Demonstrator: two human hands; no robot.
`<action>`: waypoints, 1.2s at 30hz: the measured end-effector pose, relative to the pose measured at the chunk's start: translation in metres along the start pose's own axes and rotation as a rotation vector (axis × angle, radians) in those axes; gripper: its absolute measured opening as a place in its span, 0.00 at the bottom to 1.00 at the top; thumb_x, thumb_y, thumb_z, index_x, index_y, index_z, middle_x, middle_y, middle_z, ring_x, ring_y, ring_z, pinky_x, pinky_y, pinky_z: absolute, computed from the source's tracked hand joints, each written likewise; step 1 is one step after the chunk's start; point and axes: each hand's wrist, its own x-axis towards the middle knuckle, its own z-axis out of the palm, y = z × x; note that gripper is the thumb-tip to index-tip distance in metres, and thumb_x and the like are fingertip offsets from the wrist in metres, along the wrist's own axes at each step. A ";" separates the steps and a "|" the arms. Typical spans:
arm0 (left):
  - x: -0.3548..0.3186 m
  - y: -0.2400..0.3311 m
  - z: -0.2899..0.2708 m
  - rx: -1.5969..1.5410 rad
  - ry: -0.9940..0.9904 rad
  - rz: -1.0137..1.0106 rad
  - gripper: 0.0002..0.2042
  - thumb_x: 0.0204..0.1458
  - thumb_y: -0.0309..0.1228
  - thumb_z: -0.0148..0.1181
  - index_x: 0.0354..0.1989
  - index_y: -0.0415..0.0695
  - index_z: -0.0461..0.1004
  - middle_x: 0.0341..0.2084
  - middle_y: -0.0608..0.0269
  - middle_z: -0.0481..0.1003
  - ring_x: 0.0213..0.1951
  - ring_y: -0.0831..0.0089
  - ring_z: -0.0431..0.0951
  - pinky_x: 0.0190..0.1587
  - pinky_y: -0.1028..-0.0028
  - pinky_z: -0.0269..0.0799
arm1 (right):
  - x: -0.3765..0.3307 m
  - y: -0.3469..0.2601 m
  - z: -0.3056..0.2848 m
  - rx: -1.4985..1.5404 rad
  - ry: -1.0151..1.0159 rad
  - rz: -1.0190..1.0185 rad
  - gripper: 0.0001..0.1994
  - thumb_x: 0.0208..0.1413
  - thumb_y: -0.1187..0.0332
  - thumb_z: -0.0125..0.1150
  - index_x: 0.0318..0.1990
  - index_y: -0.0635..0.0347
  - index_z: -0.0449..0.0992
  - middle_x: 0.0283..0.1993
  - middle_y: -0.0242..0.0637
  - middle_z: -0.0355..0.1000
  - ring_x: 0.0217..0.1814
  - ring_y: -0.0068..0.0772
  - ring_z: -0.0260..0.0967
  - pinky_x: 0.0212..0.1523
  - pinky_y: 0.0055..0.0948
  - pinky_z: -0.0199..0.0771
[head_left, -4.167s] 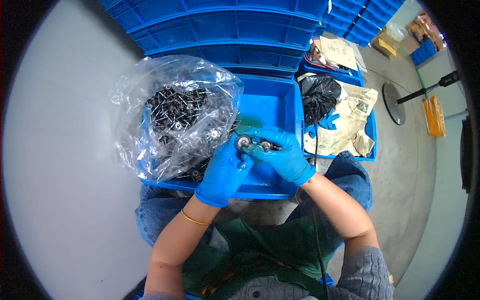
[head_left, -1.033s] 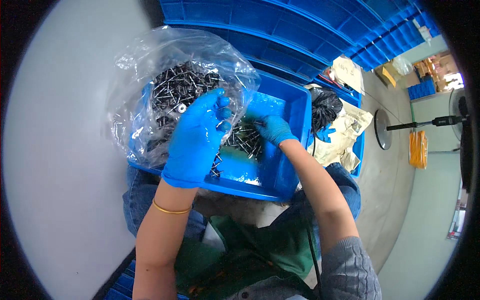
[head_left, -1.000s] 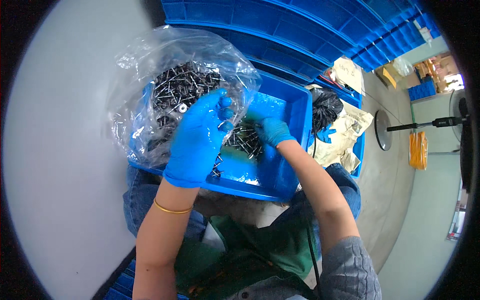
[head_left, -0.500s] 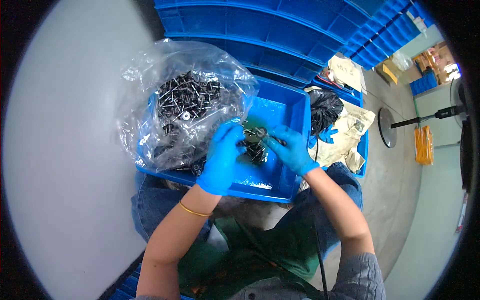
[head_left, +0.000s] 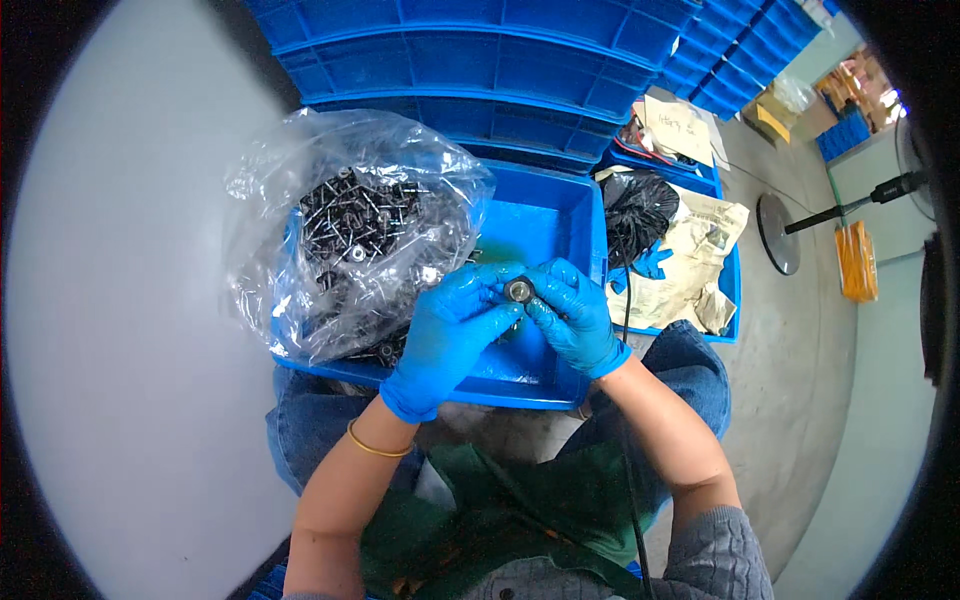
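My left hand (head_left: 447, 328) and my right hand (head_left: 580, 322), both in blue gloves, meet over a blue plastic tray (head_left: 553, 205). Between their fingertips they pinch a small dark metal part (head_left: 519, 291) with a round, shiny end facing up. The rest of its shape is hidden by my fingers. To the left, a clear plastic bag (head_left: 262, 190) lies open in the tray. Many dark metal parts (head_left: 360, 215) with thin shiny stems fill it. Loose parts under my hands are mostly covered by the gloves.
Stacked blue crates (head_left: 450, 60) rise behind the tray. At right, a blue bin (head_left: 736, 290) holds crumpled brown paper (head_left: 680, 290) and a black plastic bag (head_left: 640, 215). A black cable (head_left: 632, 470) hangs by my right arm. A fan stand (head_left: 775, 235) is farther right.
My hands have come together, and the fingers of both now close on the metal part that my right hand held alone. The part's round end now faces up. The view has shifted slightly.
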 end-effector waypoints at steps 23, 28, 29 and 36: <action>-0.005 -0.001 -0.003 0.171 0.044 0.151 0.16 0.39 0.21 0.55 0.40 0.41 0.67 0.28 0.65 0.69 0.29 0.80 0.70 0.29 0.81 0.67 | 0.000 -0.006 0.009 0.157 -0.012 0.078 0.11 0.39 0.75 0.56 0.35 0.60 0.71 0.29 0.40 0.66 0.30 0.38 0.65 0.30 0.27 0.65; -0.007 0.013 0.004 0.453 0.045 0.133 0.12 0.42 0.20 0.53 0.37 0.40 0.66 0.26 0.67 0.70 0.24 0.84 0.68 0.26 0.85 0.65 | -0.002 -0.003 0.005 0.064 -0.052 0.038 0.11 0.41 0.72 0.55 0.36 0.58 0.71 0.27 0.38 0.66 0.29 0.36 0.65 0.29 0.26 0.65; -0.007 0.010 0.002 0.526 0.083 0.194 0.10 0.43 0.21 0.53 0.36 0.40 0.65 0.25 0.67 0.70 0.22 0.84 0.68 0.25 0.85 0.64 | 0.000 -0.005 0.005 0.012 -0.076 0.015 0.11 0.42 0.72 0.55 0.36 0.58 0.71 0.27 0.38 0.66 0.28 0.36 0.65 0.28 0.26 0.65; -0.002 0.012 -0.003 -0.001 0.146 -0.206 0.06 0.49 0.30 0.48 0.34 0.43 0.67 0.25 0.67 0.70 0.26 0.81 0.70 0.24 0.83 0.64 | 0.011 -0.021 -0.007 0.198 -0.027 0.277 0.10 0.43 0.73 0.55 0.36 0.58 0.71 0.27 0.33 0.67 0.28 0.23 0.66 0.28 0.23 0.66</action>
